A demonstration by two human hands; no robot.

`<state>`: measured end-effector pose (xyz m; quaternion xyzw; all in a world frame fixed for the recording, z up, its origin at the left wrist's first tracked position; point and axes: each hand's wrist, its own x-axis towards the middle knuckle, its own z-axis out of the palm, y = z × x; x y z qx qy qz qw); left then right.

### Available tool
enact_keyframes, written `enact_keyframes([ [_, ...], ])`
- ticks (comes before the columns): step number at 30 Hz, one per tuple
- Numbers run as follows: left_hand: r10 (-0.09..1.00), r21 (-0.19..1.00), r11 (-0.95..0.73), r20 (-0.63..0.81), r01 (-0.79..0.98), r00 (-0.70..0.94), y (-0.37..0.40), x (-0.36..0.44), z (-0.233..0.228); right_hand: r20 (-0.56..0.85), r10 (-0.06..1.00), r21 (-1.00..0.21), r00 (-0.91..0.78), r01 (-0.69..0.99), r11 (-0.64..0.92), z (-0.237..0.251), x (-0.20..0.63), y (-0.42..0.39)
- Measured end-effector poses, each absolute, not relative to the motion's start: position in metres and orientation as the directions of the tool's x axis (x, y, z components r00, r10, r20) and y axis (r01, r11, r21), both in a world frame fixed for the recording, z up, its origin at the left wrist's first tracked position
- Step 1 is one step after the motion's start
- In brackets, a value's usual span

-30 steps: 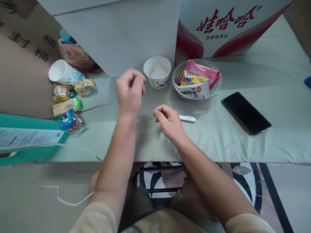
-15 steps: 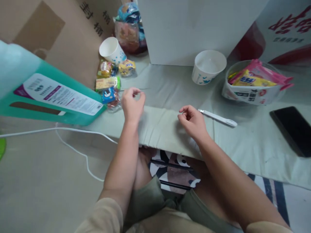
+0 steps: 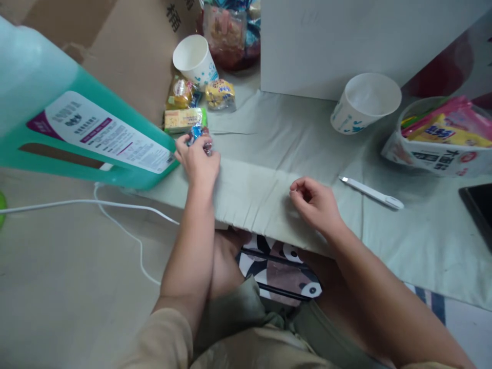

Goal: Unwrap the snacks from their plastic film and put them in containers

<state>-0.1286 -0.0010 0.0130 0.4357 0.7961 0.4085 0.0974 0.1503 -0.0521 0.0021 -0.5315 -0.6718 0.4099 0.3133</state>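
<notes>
left hand [image 3: 198, 163] closes on a small snack packet [image 3: 200, 134] at the worktop [image 3: 261, 189] edge; right hand [image 3: 315, 202] rests empty.

nearest, the right hand lies loosely curled on the cloth, holding nothing, as if waiting its turn. the left hand, just beyond, pinches a blue and red packet at the near end of a snack pile [image 3: 192, 105], beside a green jug [image 3: 77, 118]; about four packets show there, kept together within easy reach. one white pen-like tool [image 3: 371, 192] lies to the right. farther back are two paper cups [image 3: 367, 105], one tipped [image 3: 194, 59], and one bowl [image 3: 434, 154] that holds more packets.
</notes>
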Motion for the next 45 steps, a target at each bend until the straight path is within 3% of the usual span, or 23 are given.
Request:
enact_keyframes([
  [2, 0.804, 0.884, 0.173, 0.128, 0.434, -0.581, -0.007, -0.121, 0.025, -0.014, 0.968, -0.892, -0.249, 0.440, 0.100, 0.002, 0.152, -0.053],
  [4, 0.874, 0.989, 0.087, -0.017, 0.122, -0.485, -0.015, -0.110, 0.039, -0.012, 0.972, -0.913, -0.234, 0.400, 0.085, 0.002, 0.155, -0.053],
  [7, 0.960, 0.942, 0.203, -0.245, -0.266, -0.136, -0.024, -0.092, 0.055, -0.010, 0.989, -0.983, -0.146, 0.183, 0.017, 0.001, 0.164, -0.050],
  [10, 0.910, 0.858, 0.405, -0.346, -0.315, 0.227, -0.024, -0.071, 0.055, -0.074, 0.983, -0.989, -0.170, -0.116, -0.095, -0.001, 0.174, -0.047],
  [14, 0.827, 0.875, 0.439, -0.303, -0.206, 0.473, -0.016, -0.045, 0.039, -0.179, 0.954, -0.954, -0.242, -0.194, -0.228, -0.002, 0.181, -0.046],
  [16, 0.847, 0.899, 0.400, -0.287, -0.180, 0.447, -0.013, -0.035, 0.030, -0.215, 0.958, -0.953, -0.189, -0.172, -0.248, -0.003, 0.183, -0.045],
  [19, 0.949, 0.956, 0.264, -0.234, -0.126, 0.211, -0.010, -0.022, 0.017, -0.203, 0.977, -0.969, -0.065, -0.129, -0.210, -0.004, 0.184, -0.043],
  [22, 0.999, 0.999, 0.044, -0.044, 0.022, 0.003, -0.008, -0.010, 0.006, -0.170, 0.985, -0.980, 0.033, -0.113, -0.166, -0.004, 0.184, -0.042],
  [26, 0.963, 0.939, -0.237, 0.260, 0.249, -0.065, -0.010, -0.002, 0.005, -0.179, 0.983, -0.982, 0.035, -0.069, -0.176, -0.003, 0.178, -0.044],
  [29, 0.925, 0.879, -0.329, 0.374, 0.344, -0.070, -0.016, 0.001, 0.009, -0.175, 0.984, -0.984, 0.025, -0.041, -0.174, -0.003, 0.172, -0.045],
  [33, 0.936, 0.891, -0.339, 0.353, 0.304, 0.009, -0.024, 0.008, 0.008, -0.165, 0.986, -0.976, 0.004, -0.145, -0.163, -0.006, 0.164, -0.043],
  [36, 0.952, 0.934, -0.293, 0.304, 0.203, -0.028, -0.028, 0.017, 0.004, -0.149, 0.989, -0.969, -0.008, -0.199, -0.147, -0.009, 0.161, -0.042],
  [42, 0.991, 1.000, -0.014, 0.014, -0.001, -0.130, -0.024, 0.019, 0.013, -0.100, 0.995, -0.984, -0.003, -0.146, -0.099, -0.010, 0.162, -0.043],
  [45, 0.988, 0.998, 0.008, -0.017, -0.064, -0.154, -0.018, 0.014, 0.013, -0.078, 0.997, -0.984, -0.010, -0.160, -0.078, -0.007, 0.163, -0.044],
])
